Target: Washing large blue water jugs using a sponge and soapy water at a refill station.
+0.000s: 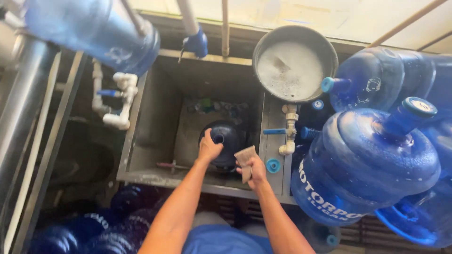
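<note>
Two bare forearms reach down into a grey metal wash trough (150, 108). Standing upright in it is a dark blue round plastic water jug (230, 141), its open neck facing up. The left hand (208, 148) lies over the jug's shoulder beside the neck, fingers curled against it. The right hand (256, 170) is closed around a worn tan scrubbing pad (246, 159) just beside the jug. Farther back, a round grey metal basin (325, 47) holds white suds. Capped blue plastic water jugs (367, 164) lie stacked at right.
</note>
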